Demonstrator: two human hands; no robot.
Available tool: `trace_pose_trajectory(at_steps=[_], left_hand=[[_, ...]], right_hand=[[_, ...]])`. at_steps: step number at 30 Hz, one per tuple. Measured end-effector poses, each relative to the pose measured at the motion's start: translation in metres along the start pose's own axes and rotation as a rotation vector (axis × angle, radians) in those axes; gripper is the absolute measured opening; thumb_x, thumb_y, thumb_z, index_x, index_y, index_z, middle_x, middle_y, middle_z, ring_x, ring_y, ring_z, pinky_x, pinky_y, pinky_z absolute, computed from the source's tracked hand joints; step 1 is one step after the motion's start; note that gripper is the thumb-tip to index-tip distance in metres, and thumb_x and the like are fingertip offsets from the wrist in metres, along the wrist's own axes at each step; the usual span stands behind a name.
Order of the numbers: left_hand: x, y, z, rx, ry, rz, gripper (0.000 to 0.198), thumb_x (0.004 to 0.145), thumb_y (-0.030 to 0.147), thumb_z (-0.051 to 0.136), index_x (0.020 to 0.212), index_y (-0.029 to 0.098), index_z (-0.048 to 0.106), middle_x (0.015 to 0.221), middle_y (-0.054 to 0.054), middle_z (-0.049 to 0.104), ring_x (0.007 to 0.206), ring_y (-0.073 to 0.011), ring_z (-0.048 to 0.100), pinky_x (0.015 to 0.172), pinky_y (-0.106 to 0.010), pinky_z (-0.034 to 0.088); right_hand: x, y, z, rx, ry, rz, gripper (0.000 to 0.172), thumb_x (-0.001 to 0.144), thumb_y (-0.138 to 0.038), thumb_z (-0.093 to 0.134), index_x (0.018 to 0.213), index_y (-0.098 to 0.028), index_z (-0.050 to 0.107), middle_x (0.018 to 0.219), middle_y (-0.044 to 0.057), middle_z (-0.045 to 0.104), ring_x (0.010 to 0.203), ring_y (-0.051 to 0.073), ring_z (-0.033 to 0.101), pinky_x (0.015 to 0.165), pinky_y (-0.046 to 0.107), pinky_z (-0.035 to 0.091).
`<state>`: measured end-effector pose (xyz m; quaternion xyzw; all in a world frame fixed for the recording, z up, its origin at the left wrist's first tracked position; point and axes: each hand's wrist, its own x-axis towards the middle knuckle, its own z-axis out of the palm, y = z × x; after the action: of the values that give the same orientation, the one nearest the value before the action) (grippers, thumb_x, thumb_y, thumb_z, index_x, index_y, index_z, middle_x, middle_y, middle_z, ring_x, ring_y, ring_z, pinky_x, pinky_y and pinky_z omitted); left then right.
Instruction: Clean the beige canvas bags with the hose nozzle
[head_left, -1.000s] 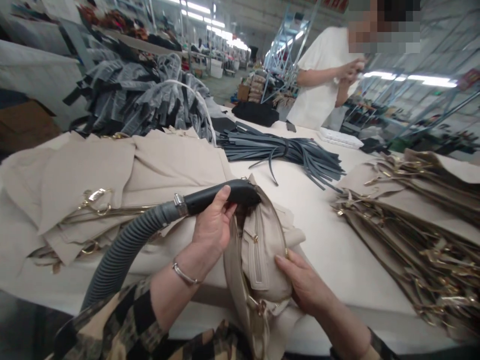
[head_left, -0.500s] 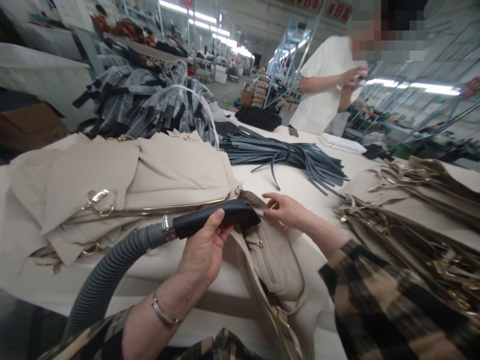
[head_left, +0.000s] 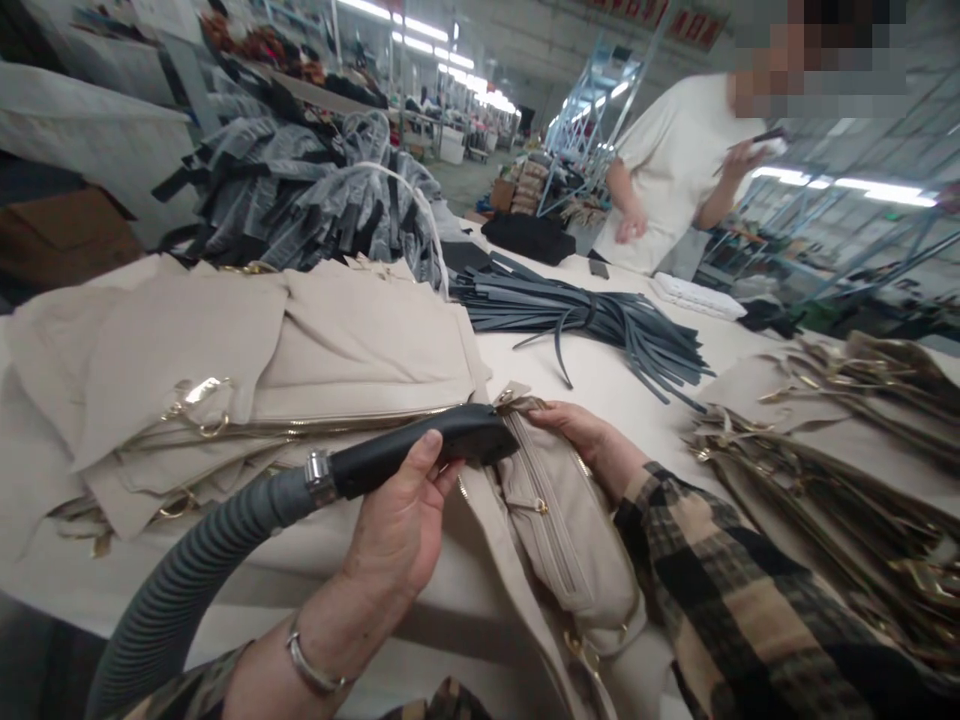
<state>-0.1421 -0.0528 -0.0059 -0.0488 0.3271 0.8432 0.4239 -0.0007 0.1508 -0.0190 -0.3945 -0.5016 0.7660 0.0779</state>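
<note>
My left hand (head_left: 405, 510) is wrapped round a black nozzle (head_left: 427, 445), which is joined by a metal clamp to a ribbed grey hose (head_left: 202, 560). The nozzle's tip lies at the upper end of an opened beige bag (head_left: 562, 510) with a zipped pocket inside. My right hand (head_left: 574, 430) pinches the top edge of that bag, just right of the nozzle tip. Left of it, a pile of beige bags (head_left: 360, 350) with gold zips and rings lies on the pale table (head_left: 517, 360).
A bundle of dark straps (head_left: 585, 310) lies beyond the bag. More beige bags (head_left: 817, 440) are stacked at the right. Plastic-wrapped dark pieces (head_left: 322, 190) are heaped at the back left. A person in a white shirt (head_left: 675, 160) stands across the table.
My right hand has closed on the bag's edge, and the bag's inside pocket has spread and shifted right. The person across has lowered one hand and holds up an object in the other.
</note>
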Motion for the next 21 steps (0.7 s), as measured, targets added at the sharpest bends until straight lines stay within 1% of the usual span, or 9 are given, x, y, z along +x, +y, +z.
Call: trace_pose_trajectory(at_steps=[4,7,10,12,14,17,19,21], left_hand=[[0.0,-0.004,0.006,-0.025,0.04,-0.012,0.035,0.061,0.02,0.091,0.088,0.019,0.069,0.102,-0.005,0.072,0.105,-0.0229,0.064,0.09,-0.038,0.051],[0.006,-0.008,0.017,-0.074,0.051,-0.033,0.029,0.066,0.017,0.087,0.088,0.019,0.068,0.1,-0.004,0.072,0.105,-0.0218,0.064,0.095,-0.039,0.05],[0.013,-0.014,0.028,-0.1,0.044,-0.033,0.024,0.071,0.017,0.083,0.087,0.02,0.067,0.099,-0.003,0.073,0.109,-0.0208,0.064,0.1,-0.039,0.048],[0.013,-0.016,0.031,-0.1,0.023,-0.042,0.023,0.071,0.016,0.083,0.087,0.02,0.067,0.099,-0.003,0.073,0.109,-0.0208,0.064,0.1,-0.038,0.048],[0.009,-0.013,0.027,-0.08,-0.003,-0.067,0.025,0.069,0.016,0.084,0.086,0.019,0.067,0.095,-0.003,0.073,0.106,-0.0214,0.066,0.098,-0.038,0.049],[-0.004,0.001,0.016,0.0,-0.106,-0.051,0.028,0.065,0.02,0.086,0.087,0.018,0.069,0.093,-0.003,0.074,0.102,-0.0223,0.067,0.097,-0.039,0.051],[-0.012,0.013,0.01,0.058,-0.197,0.001,0.026,0.067,0.022,0.086,0.087,0.018,0.069,0.093,-0.003,0.074,0.102,-0.0225,0.067,0.099,-0.041,0.051],[-0.018,0.021,0.007,0.094,-0.258,0.033,0.022,0.071,0.022,0.083,0.087,0.017,0.069,0.093,-0.002,0.075,0.102,-0.022,0.066,0.1,-0.043,0.051]], right_hand=[[0.0,0.002,0.005,0.014,0.001,0.002,0.029,0.067,-0.021,0.072,0.095,-0.016,0.067,0.082,0.004,0.076,0.068,0.02,0.071,0.073,0.035,0.057],[-0.002,0.006,0.011,-0.005,0.011,-0.034,0.032,0.064,-0.022,0.073,0.094,-0.018,0.065,0.081,0.003,0.075,0.069,0.02,0.069,0.075,0.036,0.057],[-0.005,0.011,0.015,-0.031,0.067,-0.053,0.029,0.061,-0.024,0.072,0.088,-0.019,0.063,0.077,0.002,0.072,0.067,0.02,0.067,0.075,0.037,0.056],[-0.009,0.01,0.018,-0.094,0.109,-0.079,0.027,0.063,-0.027,0.069,0.088,-0.019,0.063,0.076,0.003,0.071,0.067,0.02,0.065,0.073,0.036,0.055],[-0.015,0.001,0.018,-0.273,0.165,-0.169,0.026,0.066,-0.029,0.065,0.089,-0.018,0.063,0.075,0.002,0.07,0.067,0.019,0.063,0.072,0.034,0.053],[-0.029,-0.029,0.016,-0.76,0.28,-0.371,0.018,0.074,-0.027,0.059,0.087,-0.016,0.064,0.07,-0.002,0.064,0.067,0.016,0.059,0.074,0.03,0.049],[-0.037,-0.054,0.014,-1.072,0.293,-0.479,0.015,0.082,-0.025,0.054,0.086,-0.016,0.065,0.074,-0.002,0.063,0.077,0.017,0.061,0.082,0.031,0.047],[-0.043,-0.074,0.014,-1.234,0.28,-0.596,0.017,0.087,-0.022,0.052,0.096,-0.016,0.066,0.086,-0.001,0.066,0.094,0.02,0.062,0.092,0.035,0.043]])
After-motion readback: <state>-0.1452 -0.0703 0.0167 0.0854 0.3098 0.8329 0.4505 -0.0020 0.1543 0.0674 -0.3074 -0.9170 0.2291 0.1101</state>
